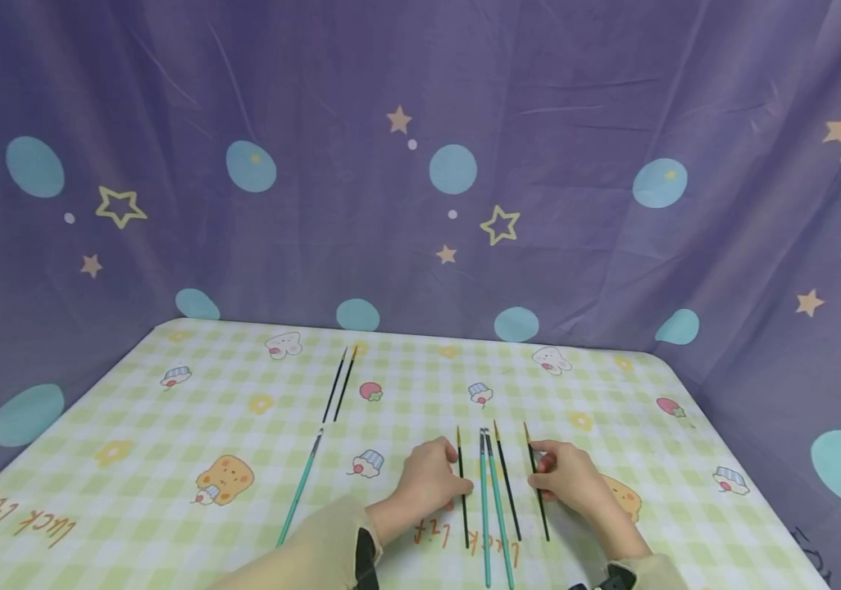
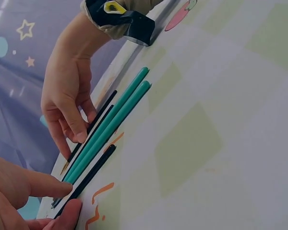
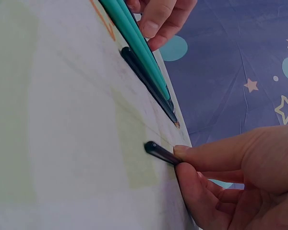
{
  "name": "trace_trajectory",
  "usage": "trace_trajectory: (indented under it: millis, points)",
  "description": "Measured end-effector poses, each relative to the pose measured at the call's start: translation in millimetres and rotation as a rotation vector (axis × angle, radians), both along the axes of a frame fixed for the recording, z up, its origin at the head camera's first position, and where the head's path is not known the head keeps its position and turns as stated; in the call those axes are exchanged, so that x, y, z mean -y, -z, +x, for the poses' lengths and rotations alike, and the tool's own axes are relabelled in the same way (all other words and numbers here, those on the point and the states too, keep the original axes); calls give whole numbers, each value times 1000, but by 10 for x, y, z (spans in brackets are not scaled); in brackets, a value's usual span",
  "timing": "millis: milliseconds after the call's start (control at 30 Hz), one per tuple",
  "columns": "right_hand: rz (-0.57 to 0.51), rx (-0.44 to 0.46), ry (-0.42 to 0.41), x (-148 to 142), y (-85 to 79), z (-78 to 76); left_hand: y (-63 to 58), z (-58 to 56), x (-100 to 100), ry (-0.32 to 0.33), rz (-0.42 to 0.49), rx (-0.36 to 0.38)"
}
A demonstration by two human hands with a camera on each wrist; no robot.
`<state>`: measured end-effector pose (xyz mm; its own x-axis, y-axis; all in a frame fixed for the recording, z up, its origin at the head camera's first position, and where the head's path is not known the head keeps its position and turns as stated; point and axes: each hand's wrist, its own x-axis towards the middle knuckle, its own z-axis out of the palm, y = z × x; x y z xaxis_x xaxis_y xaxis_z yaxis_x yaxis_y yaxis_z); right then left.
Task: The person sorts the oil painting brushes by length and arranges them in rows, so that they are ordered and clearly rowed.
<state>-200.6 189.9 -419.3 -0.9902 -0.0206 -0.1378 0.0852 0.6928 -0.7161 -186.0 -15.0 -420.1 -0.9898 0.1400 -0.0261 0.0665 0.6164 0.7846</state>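
Note:
My right hand [image 1: 574,479] pinches a thin black paintbrush [image 1: 543,518] between thumb and fingers; in the right wrist view the rounded handle end [image 3: 154,147] sticks out past the fingertips. To the left, my left hand [image 1: 424,475] holds another black paintbrush [image 1: 463,520], its thumb and a finger on either side of the handle in the left wrist view. Between the hands lie two teal paintbrushes [image 1: 484,516], close together with their tips almost touching, and a third black paintbrush [image 1: 507,487]. All these brushes point their bristles away from me.
Farther left on the checked tablecloth [image 1: 133,492] lie a single teal paintbrush [image 1: 299,490] and, beyond it, a pair of black paintbrushes [image 1: 347,383] side by side. A purple curtain [image 1: 361,246] with stars and dots hangs behind the table.

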Motion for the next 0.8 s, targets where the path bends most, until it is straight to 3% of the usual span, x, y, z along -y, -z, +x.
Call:
trace_trajectory:
  millis: [367,800]
  points:
    - [-5,-9,1,3,-4,13,-12,-5,-9,14,-55,-20]
    - [-3,-3,0,10,-16,15,-47,-12,3,-9,-52,10]
